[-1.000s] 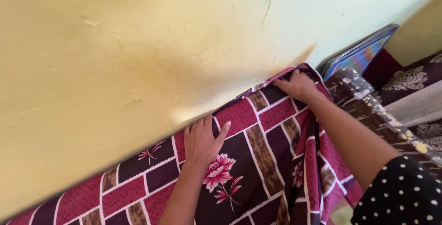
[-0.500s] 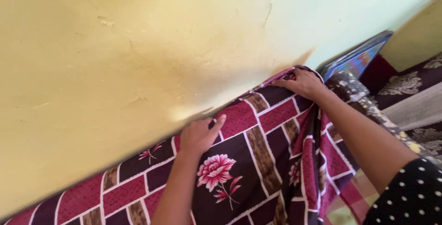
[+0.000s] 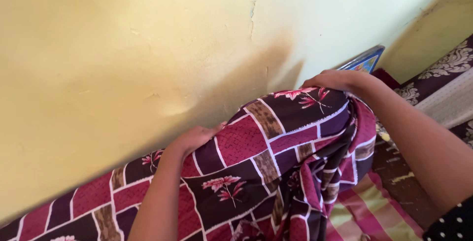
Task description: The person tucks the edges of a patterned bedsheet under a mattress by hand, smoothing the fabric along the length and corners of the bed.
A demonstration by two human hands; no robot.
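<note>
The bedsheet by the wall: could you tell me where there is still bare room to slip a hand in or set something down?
Against the yellow wall it is crowded: the left hand and right hand press the patterned bedsheet up against it. A bare patch shows at lower right, on the striped mattress cover, between the bunched sheet and the dark floor.

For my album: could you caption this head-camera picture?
Two bare hands, left and right, lift a maroon floral bedsheet at its corner beside a yellow wall.

Maroon brick-patterned floral bedsheet (image 3: 276,142), corner bunched and lifted against the yellow wall (image 3: 123,49)
</note>
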